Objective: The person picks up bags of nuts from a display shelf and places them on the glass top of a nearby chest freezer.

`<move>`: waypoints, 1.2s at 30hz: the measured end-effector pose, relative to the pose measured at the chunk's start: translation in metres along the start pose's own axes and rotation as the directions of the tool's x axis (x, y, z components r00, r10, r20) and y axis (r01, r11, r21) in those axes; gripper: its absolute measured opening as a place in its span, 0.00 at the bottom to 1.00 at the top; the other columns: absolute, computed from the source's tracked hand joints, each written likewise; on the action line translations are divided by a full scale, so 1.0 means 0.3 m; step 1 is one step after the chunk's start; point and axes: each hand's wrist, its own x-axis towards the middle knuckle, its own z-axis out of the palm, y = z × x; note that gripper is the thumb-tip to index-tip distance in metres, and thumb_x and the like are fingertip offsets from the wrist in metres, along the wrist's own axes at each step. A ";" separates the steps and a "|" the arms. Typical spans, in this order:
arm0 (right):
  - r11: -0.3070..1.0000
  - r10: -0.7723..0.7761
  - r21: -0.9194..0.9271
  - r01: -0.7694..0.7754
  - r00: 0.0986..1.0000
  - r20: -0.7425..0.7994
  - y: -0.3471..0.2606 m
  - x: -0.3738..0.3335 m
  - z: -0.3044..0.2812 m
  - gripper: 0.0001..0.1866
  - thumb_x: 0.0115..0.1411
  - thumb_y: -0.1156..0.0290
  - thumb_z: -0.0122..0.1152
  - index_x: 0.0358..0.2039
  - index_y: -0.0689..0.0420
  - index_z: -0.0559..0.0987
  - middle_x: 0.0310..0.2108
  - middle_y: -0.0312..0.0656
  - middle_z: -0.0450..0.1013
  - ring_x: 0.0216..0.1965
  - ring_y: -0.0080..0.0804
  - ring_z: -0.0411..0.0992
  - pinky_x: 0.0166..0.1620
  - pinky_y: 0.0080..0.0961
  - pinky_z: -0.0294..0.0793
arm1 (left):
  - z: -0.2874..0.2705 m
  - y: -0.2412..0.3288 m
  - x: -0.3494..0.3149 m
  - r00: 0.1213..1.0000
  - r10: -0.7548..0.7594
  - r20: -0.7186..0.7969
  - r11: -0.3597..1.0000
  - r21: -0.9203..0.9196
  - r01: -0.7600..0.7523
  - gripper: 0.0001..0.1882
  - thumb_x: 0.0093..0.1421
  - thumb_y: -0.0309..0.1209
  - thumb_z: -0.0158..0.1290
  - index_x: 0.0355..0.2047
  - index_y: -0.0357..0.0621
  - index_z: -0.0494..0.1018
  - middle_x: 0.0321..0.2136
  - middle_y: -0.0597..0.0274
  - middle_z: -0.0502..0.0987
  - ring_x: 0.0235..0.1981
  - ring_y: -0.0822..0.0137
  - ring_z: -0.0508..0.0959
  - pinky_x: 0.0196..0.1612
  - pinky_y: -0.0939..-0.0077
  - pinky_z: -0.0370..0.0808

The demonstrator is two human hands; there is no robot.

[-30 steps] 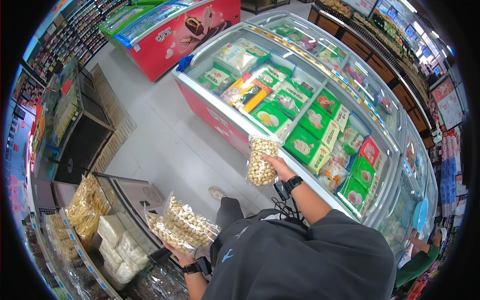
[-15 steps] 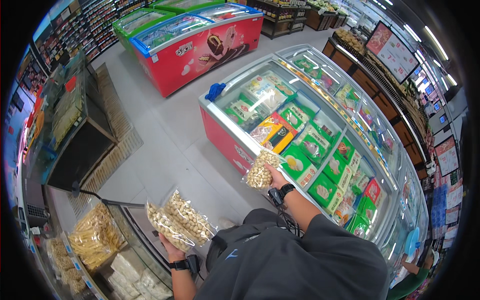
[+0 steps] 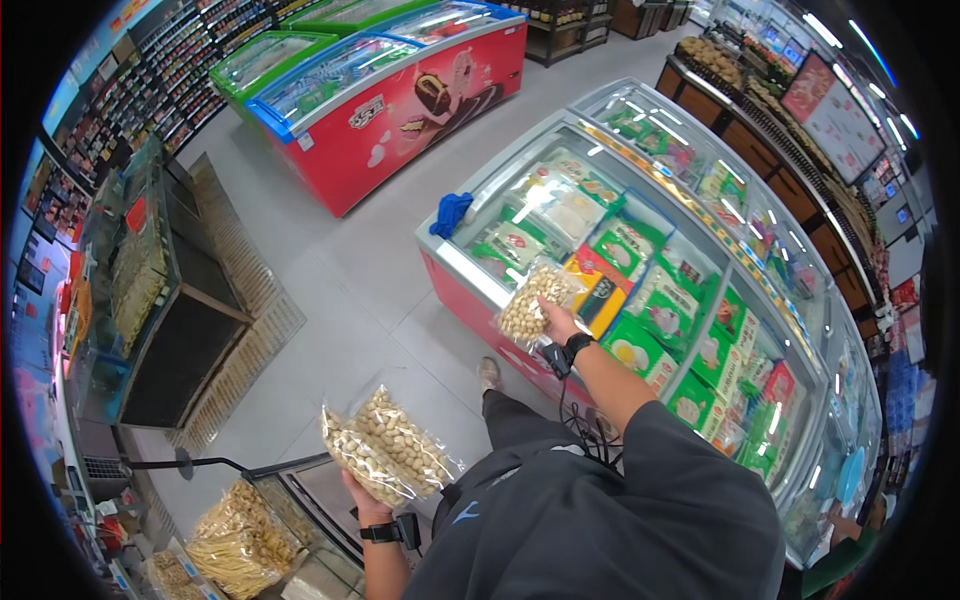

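My left hand [image 3: 368, 498] is closed on the lower edge of two clear bags [image 3: 392, 440] of pale, rounded, nut-like pieces, held side by side over the floor. In my right hand [image 3: 558, 320] is another clear bag [image 3: 530, 298] of similar pieces, gripped at its right side. This bag is above the near rim of a glass-topped chest freezer [image 3: 455, 262]. Below the glass lie green frozen-food packs [image 3: 632, 345] and an orange and black pack [image 3: 597, 290]. My fingers are partly hidden behind the bags.
Bags of pale yellow strips [image 3: 243, 535] fill a display case at lower left. A dark-sided glass tank [image 3: 180, 345] stands left. A blue cloth [image 3: 452, 214] hangs on the freezer's corner. A red freezer [image 3: 400, 125] stands farther off. Another person's arm [image 3: 845, 555] shows at lower right.
The view has shifted as I move forward, and my shoe now shows. Both hands keep their bags; the right one sits slightly farther over the freezer's edge.
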 end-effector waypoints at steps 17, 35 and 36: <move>0.986 -0.117 -0.135 0.095 0.979 -0.167 -0.133 0.885 0.248 0.31 0.50 0.59 0.68 0.47 0.65 0.68 0.38 0.44 0.72 0.33 0.33 0.72 0.35 0.32 0.74 | 0.399 0.110 0.756 1.000 0.006 -0.031 0.985 0.174 0.000 0.47 0.54 0.67 0.41 0.64 0.49 0.51 0.63 0.55 0.56 0.61 0.51 0.59 0.61 0.51 0.60; 0.962 -0.054 -0.263 0.075 0.995 0.088 -0.432 0.388 0.399 0.34 0.56 0.53 0.61 0.54 0.64 0.63 0.42 0.42 0.70 0.42 0.26 0.71 0.42 0.24 0.72 | 0.746 -0.135 1.743 0.657 -0.750 0.081 0.593 0.523 0.612 0.35 0.62 0.55 0.40 0.62 0.45 0.54 0.60 0.55 0.61 0.59 0.53 0.64 0.60 0.53 0.62; 0.981 0.005 -0.192 0.022 0.991 0.136 -0.425 0.357 0.414 0.35 0.56 0.55 0.63 0.58 0.59 0.61 0.45 0.40 0.70 0.45 0.26 0.70 0.48 0.25 0.70 | 0.732 -0.193 1.808 0.558 -0.813 0.163 0.559 0.485 0.673 0.35 0.62 0.53 0.42 0.62 0.45 0.53 0.60 0.56 0.61 0.59 0.55 0.64 0.60 0.54 0.63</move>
